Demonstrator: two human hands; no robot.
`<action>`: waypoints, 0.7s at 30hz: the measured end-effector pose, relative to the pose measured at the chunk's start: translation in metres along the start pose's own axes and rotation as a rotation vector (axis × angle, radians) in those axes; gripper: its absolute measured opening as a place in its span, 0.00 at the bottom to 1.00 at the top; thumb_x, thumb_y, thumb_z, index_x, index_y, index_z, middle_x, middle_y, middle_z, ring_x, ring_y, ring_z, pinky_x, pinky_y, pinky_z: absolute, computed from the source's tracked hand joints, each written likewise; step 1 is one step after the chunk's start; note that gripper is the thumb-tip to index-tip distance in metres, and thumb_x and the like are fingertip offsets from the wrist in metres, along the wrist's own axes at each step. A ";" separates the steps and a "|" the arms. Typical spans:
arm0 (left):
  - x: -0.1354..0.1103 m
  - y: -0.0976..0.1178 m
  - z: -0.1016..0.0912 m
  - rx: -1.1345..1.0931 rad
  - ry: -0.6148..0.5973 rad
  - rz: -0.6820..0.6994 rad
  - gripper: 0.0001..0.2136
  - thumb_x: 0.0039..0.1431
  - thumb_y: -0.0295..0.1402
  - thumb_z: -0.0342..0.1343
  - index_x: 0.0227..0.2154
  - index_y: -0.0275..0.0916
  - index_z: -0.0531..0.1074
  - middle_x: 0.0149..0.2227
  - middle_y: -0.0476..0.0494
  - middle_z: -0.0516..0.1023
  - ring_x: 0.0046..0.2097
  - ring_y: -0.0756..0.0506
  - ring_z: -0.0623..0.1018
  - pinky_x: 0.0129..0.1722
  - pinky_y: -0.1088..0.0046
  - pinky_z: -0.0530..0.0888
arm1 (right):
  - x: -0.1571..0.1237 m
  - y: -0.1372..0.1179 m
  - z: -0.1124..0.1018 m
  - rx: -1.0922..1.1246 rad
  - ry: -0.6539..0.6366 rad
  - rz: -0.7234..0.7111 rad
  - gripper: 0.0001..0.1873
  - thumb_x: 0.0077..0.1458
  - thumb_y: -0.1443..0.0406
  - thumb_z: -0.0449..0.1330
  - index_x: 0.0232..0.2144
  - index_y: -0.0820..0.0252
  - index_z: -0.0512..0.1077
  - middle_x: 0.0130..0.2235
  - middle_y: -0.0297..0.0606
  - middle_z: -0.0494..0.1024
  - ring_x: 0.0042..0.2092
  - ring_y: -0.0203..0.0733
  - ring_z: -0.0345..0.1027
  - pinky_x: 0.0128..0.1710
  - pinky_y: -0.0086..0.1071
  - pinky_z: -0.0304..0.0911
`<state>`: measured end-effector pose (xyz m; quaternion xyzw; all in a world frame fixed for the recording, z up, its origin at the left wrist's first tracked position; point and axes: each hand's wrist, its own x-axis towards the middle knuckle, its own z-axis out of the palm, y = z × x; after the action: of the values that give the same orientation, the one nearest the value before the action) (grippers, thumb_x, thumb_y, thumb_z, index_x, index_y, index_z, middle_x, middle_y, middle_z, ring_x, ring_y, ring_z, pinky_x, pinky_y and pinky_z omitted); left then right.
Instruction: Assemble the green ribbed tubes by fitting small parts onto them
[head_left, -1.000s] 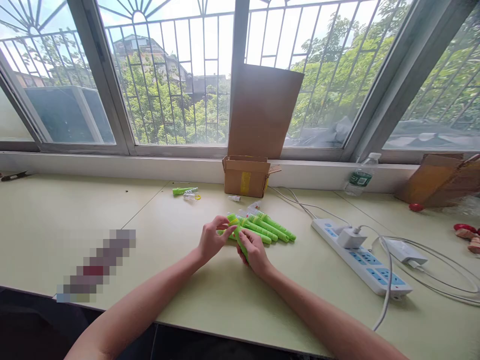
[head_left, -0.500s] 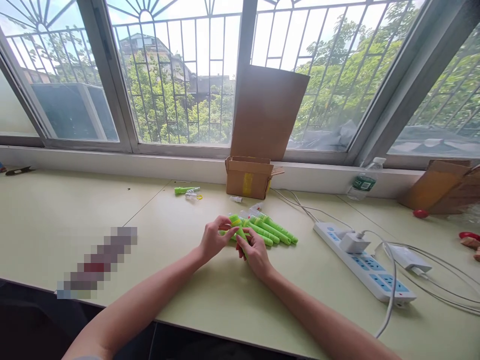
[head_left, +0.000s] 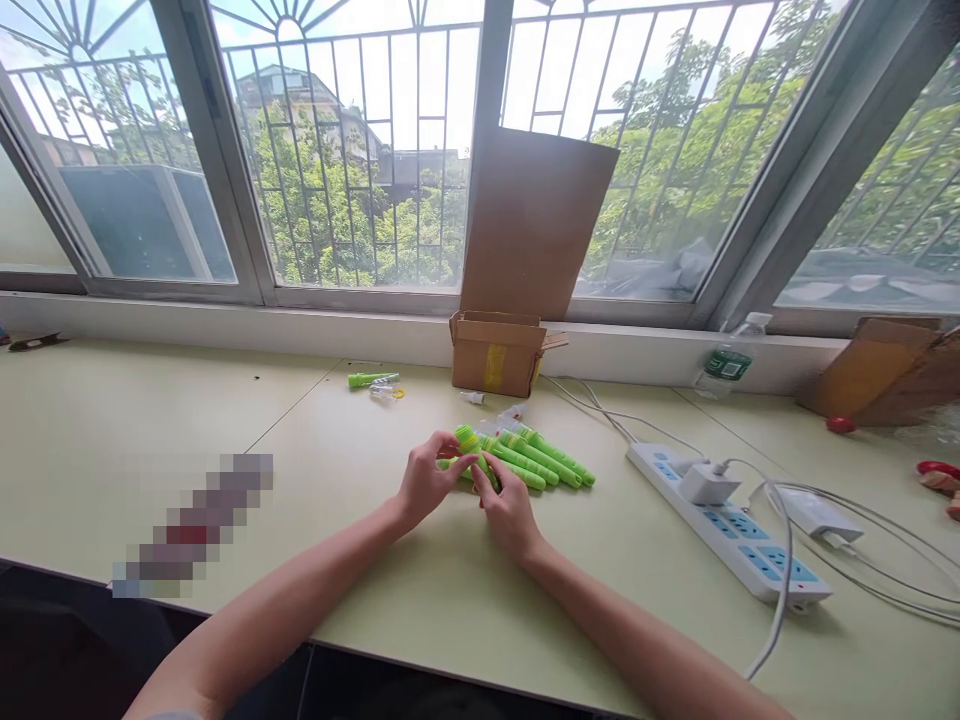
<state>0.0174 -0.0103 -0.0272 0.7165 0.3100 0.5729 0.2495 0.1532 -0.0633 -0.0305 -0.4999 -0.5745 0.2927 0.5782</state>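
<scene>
Both hands [head_left: 429, 480] [head_left: 511, 505] hold — seemingly — one green tube [head_left: 469, 441].

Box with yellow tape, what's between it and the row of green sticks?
Between box and green sticks, the head view shows a white piece and clear bits.

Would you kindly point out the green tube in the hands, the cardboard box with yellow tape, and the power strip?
Green tube [head_left: 468, 440], head view: its yellow-banded upper end.
Cardboard box [head_left: 477, 362], head view: its front wall.
Power strip [head_left: 731, 540], head view: its white top, near the middle.
</scene>
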 end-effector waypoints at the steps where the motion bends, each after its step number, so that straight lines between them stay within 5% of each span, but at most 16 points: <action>1: 0.000 0.000 0.000 0.012 0.001 0.003 0.14 0.52 0.43 0.63 0.33 0.39 0.70 0.32 0.46 0.79 0.34 0.45 0.81 0.36 0.66 0.81 | 0.000 -0.001 0.000 -0.012 0.004 -0.014 0.24 0.54 0.48 0.57 0.42 0.60 0.74 0.30 0.40 0.76 0.27 0.42 0.65 0.23 0.32 0.60; 8: 0.002 -0.001 0.000 0.032 -0.024 0.020 0.15 0.52 0.44 0.62 0.34 0.38 0.70 0.32 0.46 0.78 0.34 0.46 0.81 0.37 0.66 0.81 | 0.000 0.000 -0.002 0.103 -0.112 0.089 0.19 0.57 0.50 0.55 0.36 0.59 0.71 0.19 0.29 0.62 0.19 0.34 0.51 0.17 0.29 0.47; 14: 0.002 -0.002 0.000 -0.023 -0.057 0.037 0.14 0.53 0.42 0.63 0.35 0.38 0.70 0.33 0.47 0.77 0.33 0.47 0.80 0.36 0.66 0.82 | 0.000 -0.001 -0.006 0.236 -0.207 0.184 0.19 0.58 0.49 0.53 0.31 0.58 0.65 0.17 0.26 0.61 0.16 0.31 0.49 0.13 0.26 0.44; 21: 0.002 -0.003 -0.002 -0.047 -0.039 0.073 0.13 0.53 0.41 0.62 0.34 0.38 0.69 0.33 0.49 0.76 0.32 0.48 0.80 0.35 0.67 0.82 | 0.000 0.005 -0.004 0.200 -0.166 0.148 0.21 0.52 0.53 0.62 0.43 0.56 0.61 0.21 0.25 0.65 0.18 0.31 0.52 0.14 0.24 0.49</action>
<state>0.0152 -0.0064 -0.0276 0.7322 0.2654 0.5748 0.2512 0.1584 -0.0631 -0.0346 -0.4548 -0.5498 0.4307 0.5526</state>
